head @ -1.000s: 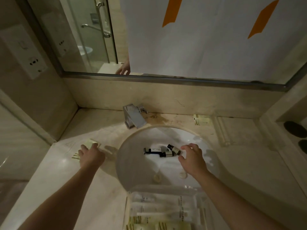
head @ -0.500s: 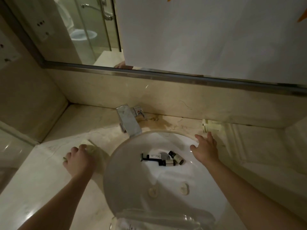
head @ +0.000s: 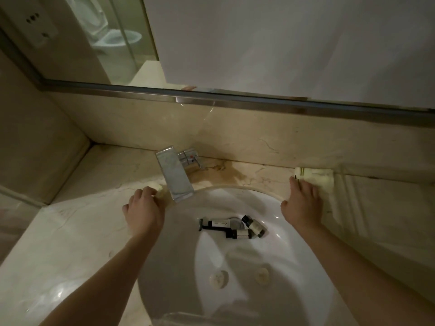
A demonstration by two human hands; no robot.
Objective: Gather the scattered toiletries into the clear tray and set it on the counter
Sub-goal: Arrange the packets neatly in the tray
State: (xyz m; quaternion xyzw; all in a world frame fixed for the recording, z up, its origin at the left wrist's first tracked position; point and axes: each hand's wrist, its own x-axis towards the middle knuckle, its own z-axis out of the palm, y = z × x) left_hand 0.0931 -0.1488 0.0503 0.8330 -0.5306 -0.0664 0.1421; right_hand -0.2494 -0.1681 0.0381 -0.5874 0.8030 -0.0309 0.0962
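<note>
Pale packet (head: pixel 157 187) gripped in curled left hand (head: pixel 143 209), beside faucet (head: pixel 175 176). Right hand (head: pixel 302 204) fingers extended, tips touching second packet (head: pixel 314 176) ahead. Razor (head: pixel 213 225) and bottles (head: pixel 253 225) in sink (head: pixel 294 267), between hands. Clear tray (head: pixel 188 317) edge nearest wrists.

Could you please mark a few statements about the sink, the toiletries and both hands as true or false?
1. Small dark-capped bottles lie in the sink basin. True.
2. The right hand is reaching into the basin for them. False: it is at the basin's rim, its fingers touching a pale packet against the back wall.
3. The left hand grips a pale item beside the faucet. True.
4. Water runs from the faucet. False: no stream shows.
5. The clear tray sits behind the faucet. False: only its edge shows, at the near edge.
</note>
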